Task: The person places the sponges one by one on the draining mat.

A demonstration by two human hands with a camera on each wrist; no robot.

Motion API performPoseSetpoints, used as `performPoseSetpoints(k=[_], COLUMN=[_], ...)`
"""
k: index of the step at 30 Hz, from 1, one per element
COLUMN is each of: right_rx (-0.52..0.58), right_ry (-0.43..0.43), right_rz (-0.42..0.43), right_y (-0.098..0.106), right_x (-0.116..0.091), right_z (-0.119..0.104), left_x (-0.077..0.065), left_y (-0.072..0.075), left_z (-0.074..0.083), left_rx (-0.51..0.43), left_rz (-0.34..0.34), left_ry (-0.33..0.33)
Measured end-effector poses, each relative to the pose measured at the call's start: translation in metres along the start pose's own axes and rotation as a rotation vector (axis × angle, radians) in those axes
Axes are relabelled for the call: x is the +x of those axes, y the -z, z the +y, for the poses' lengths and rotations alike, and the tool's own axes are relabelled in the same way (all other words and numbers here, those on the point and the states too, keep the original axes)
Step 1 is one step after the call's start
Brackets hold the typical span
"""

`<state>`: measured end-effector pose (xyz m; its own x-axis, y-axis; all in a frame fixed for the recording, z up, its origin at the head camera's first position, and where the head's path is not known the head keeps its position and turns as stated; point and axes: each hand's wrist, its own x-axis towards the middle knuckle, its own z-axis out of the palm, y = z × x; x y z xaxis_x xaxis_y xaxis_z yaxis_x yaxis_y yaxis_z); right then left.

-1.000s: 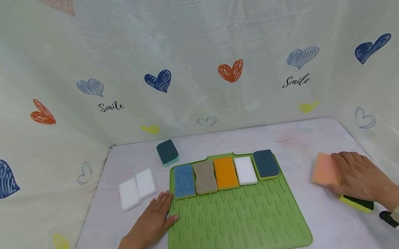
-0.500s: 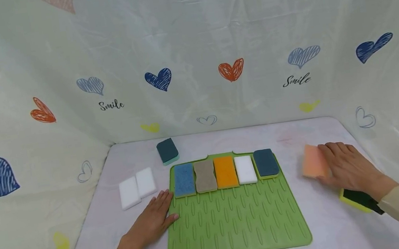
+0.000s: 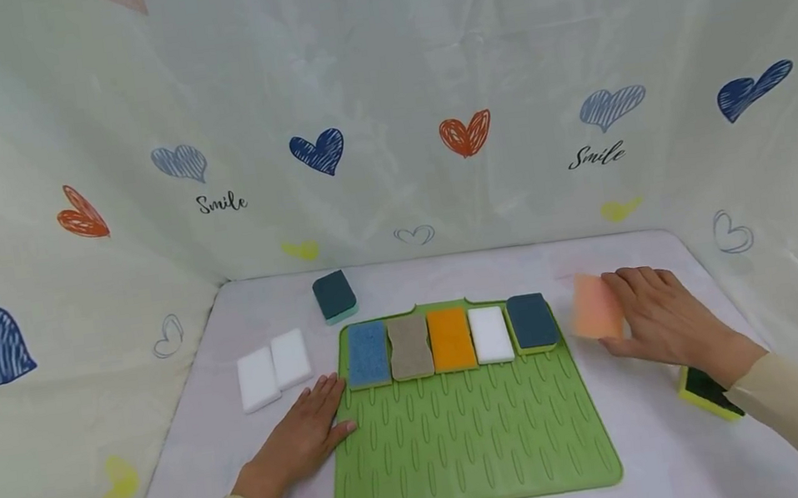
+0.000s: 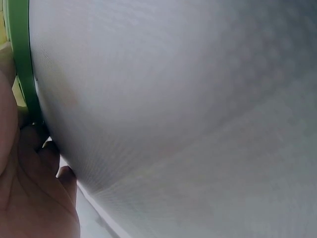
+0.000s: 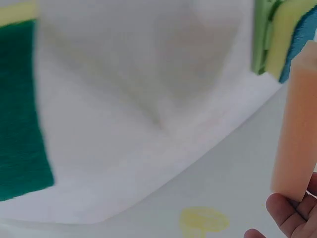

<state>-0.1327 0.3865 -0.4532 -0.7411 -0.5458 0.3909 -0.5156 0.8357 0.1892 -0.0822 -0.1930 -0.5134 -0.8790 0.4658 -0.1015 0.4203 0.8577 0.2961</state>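
Note:
My right hand (image 3: 662,321) grips a peach sponge (image 3: 597,307) by its right side, to the right of the green mat. In the right wrist view the peach sponge (image 5: 295,131) stands on edge at the fingertips, raised off the table. My left hand (image 3: 295,439) lies with straight fingers against the left edge of the green ridged mat (image 3: 470,441). Along the mat's far edge runs a row of sponges: blue (image 3: 367,354), beige (image 3: 409,347), orange (image 3: 451,339), white (image 3: 490,334) and dark blue with a yellow base (image 3: 531,321).
Two white sponge blocks (image 3: 258,378) lie left of the mat. A dark green sponge (image 3: 334,295) sits behind it. Under the right forearm is a yellow sponge with a dark green top (image 3: 709,393). A heart-printed curtain (image 3: 379,100) surrounds the table.
My right hand has lifted the peach sponge and carried it left and away from me, toward the mat's far right corner. The yellow and green sponge is more exposed. My left hand stays put.

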Motion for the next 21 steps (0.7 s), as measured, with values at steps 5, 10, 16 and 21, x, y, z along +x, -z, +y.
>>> performPoseSetpoints(k=[5,10,16,21], right_rx=[0.020,0.072,0.112,0.124], right_ry=[0.038,0.065,0.119,0.159], right_rz=[0.059,0.066,0.069,0.056], right_y=[0.001,-0.005,-0.014,-0.021], right_x=[0.022,0.044,0.069,0.086], right_z=[-0.018,-0.047,-0.095,-0.147], left_x=[0.001,0.002,0.002,0.001], left_y=[0.001,0.002,0.000,-0.002], left_z=[-0.001,0.000,0.000,-0.002], left_rx=[0.011,0.014,0.003,0.011], left_rz=[0.004,0.019,0.009,0.006], left_ry=[-0.008,-0.024,-0.010,-0.005])
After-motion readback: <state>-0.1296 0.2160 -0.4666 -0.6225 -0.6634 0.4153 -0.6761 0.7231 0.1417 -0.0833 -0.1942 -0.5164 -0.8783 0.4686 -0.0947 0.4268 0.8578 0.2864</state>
